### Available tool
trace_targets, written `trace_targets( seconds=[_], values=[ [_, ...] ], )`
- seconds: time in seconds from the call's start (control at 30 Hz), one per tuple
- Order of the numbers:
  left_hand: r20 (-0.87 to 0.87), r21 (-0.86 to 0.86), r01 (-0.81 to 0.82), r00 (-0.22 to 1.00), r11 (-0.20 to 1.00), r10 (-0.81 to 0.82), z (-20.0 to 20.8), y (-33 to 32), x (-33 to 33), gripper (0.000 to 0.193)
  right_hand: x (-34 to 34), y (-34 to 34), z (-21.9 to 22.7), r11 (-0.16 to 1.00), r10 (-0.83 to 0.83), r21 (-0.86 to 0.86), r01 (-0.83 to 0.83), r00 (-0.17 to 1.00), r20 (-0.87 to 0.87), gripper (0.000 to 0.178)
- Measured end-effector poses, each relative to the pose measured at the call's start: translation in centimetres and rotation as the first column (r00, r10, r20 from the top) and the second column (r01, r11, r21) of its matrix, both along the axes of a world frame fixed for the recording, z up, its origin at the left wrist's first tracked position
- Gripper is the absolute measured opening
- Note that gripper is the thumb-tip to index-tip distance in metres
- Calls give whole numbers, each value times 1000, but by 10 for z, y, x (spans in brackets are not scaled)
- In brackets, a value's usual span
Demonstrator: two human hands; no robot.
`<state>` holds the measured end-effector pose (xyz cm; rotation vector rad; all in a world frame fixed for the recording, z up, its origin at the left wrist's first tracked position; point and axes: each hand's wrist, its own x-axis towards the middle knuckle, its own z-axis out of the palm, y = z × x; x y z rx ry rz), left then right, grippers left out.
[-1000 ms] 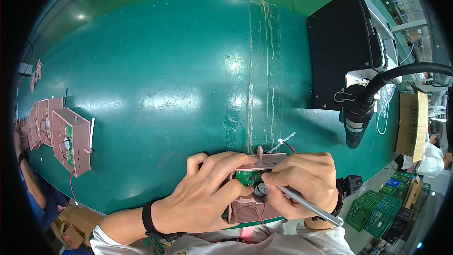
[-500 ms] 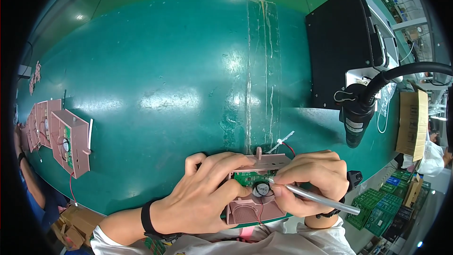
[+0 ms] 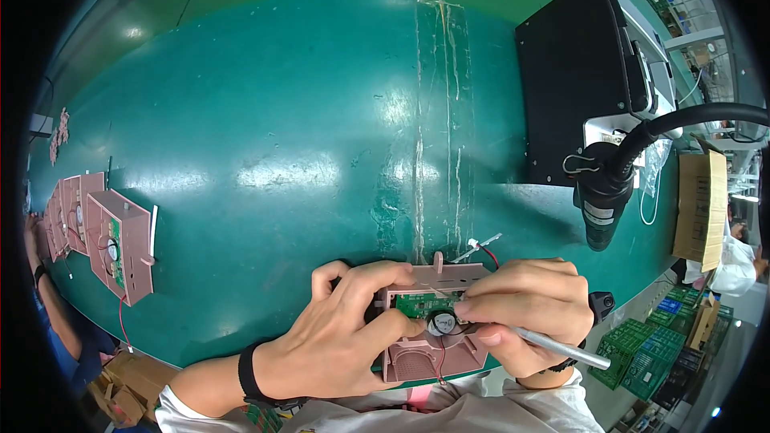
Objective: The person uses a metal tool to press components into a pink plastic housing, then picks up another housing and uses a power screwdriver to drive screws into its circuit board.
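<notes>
Head view: the left hand [image 3: 337, 337] grips the left end of an open pink case [image 3: 453, 276], its upper fingers curled over the far wall and its thumb inside, beside a round silver-and-black part [image 3: 442, 322]. The right hand [image 3: 529, 317] pinches a slim silver rod-like tool [image 3: 565, 349] like a pen; where its tip meets the work is too small to tell. Between the two hands' fingertips lies the case's interior, with a green circuit board [image 3: 413, 303] just beyond the left thumb. A white connector [image 3: 473, 244] on a red-and-black wire [image 3: 492, 256] rests beyond the right fingers, past the far wall. Well to the left of the left fingers stand similar pink housings [image 3: 140, 277]; farther out from the right fingers hangs a black cylindrical device [image 3: 601, 204], near a black box [image 3: 561, 88].
</notes>
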<state>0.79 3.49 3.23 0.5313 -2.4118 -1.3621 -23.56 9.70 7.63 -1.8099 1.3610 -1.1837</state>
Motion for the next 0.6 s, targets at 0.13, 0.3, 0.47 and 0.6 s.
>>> trace_targets(
  seconds=[0.13, 0.3, 0.47, 0.6],
  values=[
    [1, 5, -5, 1000, 1000, 5, 0, 0, 0, 46, 0, 1, -3, 999, -23, -28, 23, 1000, -15, 15],
    [-2, 1, -22, 1000, 1000, 22, 0, 2, -1, 44, 0, 9, -4, 996, -88, 2, 88, 996, 18, 18],
    [-15, -28, -10, 1000, 1000, 10, 0, 0, -3, 43, -3, 7, -7, 999, -44, -26, 44, 999, 24, 20],
    [-11, -33, -6, 1000, 999, 6, 0, 1, -4, 43, -2, 7, -6, 1000, -4, -24, 3, 999, -43, 19]
  ],
)
